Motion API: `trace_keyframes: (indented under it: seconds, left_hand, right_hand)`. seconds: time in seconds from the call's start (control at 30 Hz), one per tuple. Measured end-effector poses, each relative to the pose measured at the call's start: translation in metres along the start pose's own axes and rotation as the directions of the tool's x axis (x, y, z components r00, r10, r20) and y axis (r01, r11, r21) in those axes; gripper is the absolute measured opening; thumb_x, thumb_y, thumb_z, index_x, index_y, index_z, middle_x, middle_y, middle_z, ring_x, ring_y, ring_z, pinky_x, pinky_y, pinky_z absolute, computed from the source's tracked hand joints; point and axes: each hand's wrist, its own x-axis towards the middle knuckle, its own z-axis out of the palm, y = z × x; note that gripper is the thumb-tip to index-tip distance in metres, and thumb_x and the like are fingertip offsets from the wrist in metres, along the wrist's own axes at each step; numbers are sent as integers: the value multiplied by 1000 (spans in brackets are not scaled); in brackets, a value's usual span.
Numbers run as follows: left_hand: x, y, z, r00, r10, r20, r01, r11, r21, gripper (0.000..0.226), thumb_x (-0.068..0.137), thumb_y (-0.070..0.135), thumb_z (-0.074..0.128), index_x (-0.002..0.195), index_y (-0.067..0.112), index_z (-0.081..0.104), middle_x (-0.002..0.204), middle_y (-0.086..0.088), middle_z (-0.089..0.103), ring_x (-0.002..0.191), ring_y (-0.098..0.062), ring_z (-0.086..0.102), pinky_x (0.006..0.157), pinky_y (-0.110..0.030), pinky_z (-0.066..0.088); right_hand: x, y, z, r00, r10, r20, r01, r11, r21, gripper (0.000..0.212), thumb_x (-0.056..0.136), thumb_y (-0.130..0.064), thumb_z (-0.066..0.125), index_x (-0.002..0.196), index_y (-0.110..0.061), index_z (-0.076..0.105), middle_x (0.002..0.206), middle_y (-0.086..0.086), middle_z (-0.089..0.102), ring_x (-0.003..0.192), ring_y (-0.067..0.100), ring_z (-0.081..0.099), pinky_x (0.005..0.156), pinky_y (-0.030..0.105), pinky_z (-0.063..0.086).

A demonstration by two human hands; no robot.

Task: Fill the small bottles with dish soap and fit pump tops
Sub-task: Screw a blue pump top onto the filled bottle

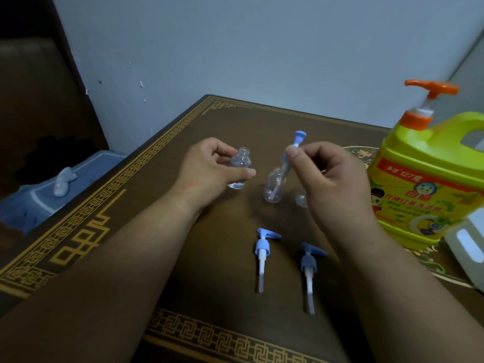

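Small clear plastic bottle [239,167] is sitting uncapped in the left hand [209,174], fingers curling round it above the dark worktop [167,163]. Right hand [330,179] fingers are pinching a blue-and-white pump top [290,153], its tube angling into a second clear bottle [273,187] standing on the worktop. Risk: that bottle is standing unheld, so sideways push from the tube could tip it. Green dish soap jug [429,184] is waiting at right.

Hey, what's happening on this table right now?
A person is fitting pumps onto small clear bottles. The left hand holds an open bottle; the right hand pinches a blue pump top, its tube inside a second bottle. Two more pump tops lie nearer the person. The green dish soap jug stands at right.
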Motion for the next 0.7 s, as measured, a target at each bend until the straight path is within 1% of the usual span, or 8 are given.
trace_keyframes:
  seconds: [0.03, 0.1, 0.2, 0.3, 0.37, 0.47, 0.57, 0.7]
  left_hand:
    - [-4, 3, 1, 999, 0, 32, 0, 1000, -9, 52, 62, 20, 101, 104, 20, 70, 100, 3, 81, 93, -11, 78, 81, -31, 65]
    - [-12, 10, 3, 994, 10, 112, -11, 1000, 8, 52, 63, 17, 100, 105, 19, 70, 98, 3, 81, 91, -11, 79, 80, -29, 65]
    - [-20, 18, 2, 974, 27, 227, -35, 999, 34, 51, 64, 13, 98, 106, 17, 70, 98, 3, 82, 91, -11, 79, 81, -32, 65]
    - [-25, 21, 4, 955, 53, 293, -67, 997, 36, 51, 63, 10, 98, 106, 15, 71, 100, 2, 82, 92, -13, 80, 82, -33, 65]
    - [-27, 21, 6, 945, 67, 319, -80, 996, 27, 51, 63, 8, 98, 106, 14, 71, 101, 1, 82, 93, -14, 79, 81, -30, 65]
    - [-29, 20, 9, 938, 82, 336, -86, 996, -2, 50, 63, 4, 97, 106, 10, 72, 103, -1, 82, 93, -16, 79, 79, -27, 64]
    - [-30, 20, 10, 935, 91, 342, -92, 996, -15, 50, 63, 4, 97, 105, 11, 72, 104, 0, 82, 94, -16, 79, 82, -31, 65]
    - [-30, 19, 11, 932, 90, 350, -88, 996, -22, 50, 62, 4, 98, 105, 11, 72, 104, -2, 82, 95, -18, 80, 85, -37, 65]
  right_hand:
    - [2, 4, -4, 998, -24, -49, 26, 999, 31, 21, 97, -37, 69, 86, -20, 74, 77, 6, 68, 63, 13, 57, 55, 27, 47]
    - [3, 11, -10, 992, -53, -115, 64, 994, 94, 18, 98, -37, 67, 91, -21, 75, 81, 2, 71, 71, 22, 62, 61, 37, 52]
    - [6, 17, -14, 980, -92, -174, 111, 988, 103, 15, 98, -38, 67, 95, -24, 74, 81, -1, 70, 70, 16, 58, 61, 40, 49]
    - [8, 17, -17, 969, -133, -206, 151, 986, 74, 17, 99, -36, 66, 100, -21, 74, 83, -1, 71, 72, 20, 61, 63, 41, 51]
    - [8, 16, -17, 969, -155, -193, 168, 984, 52, 17, 99, -35, 65, 102, -20, 74, 86, -2, 71, 77, 16, 65, 66, 38, 52]
    - [6, 17, -16, 967, -192, -168, 192, 981, -14, 16, 99, -36, 65, 102, -23, 73, 88, 0, 70, 81, 21, 65, 68, 39, 54]
    - [6, 18, -15, 964, -211, -165, 204, 977, -57, 17, 100, -38, 64, 102, -24, 73, 87, 0, 68, 83, 24, 64, 68, 43, 53]
    - [6, 19, -16, 957, -228, -178, 216, 973, -84, 17, 100, -39, 64, 103, -25, 73, 88, -2, 68, 83, 22, 64, 69, 45, 53]
